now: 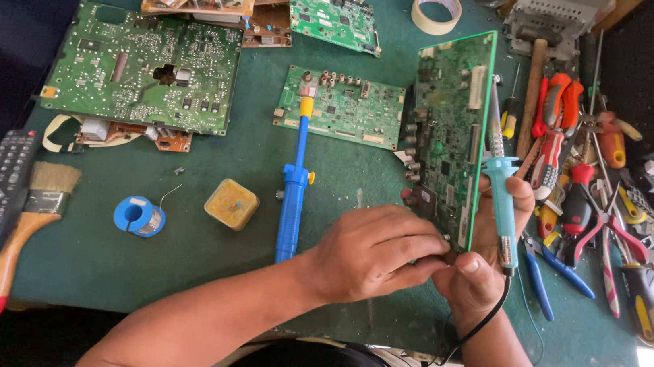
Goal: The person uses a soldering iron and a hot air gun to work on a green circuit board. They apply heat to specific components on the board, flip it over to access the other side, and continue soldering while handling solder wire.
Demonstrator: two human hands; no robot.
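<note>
The left hand point(373, 249) grips the near edge of a green circuit board point(447, 131) held tilted on edge, right of centre. The right hand point(489, 257), closed, holds a teal soldering iron point(501, 198) beside it.

A single head-worn camera looks steeply down, close over the green table point(173, 264), probably from its near edge.

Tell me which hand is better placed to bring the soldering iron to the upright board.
The right hand: it already grips the soldering iron beside the board. The left hand steadies the board's lower edge.
</note>
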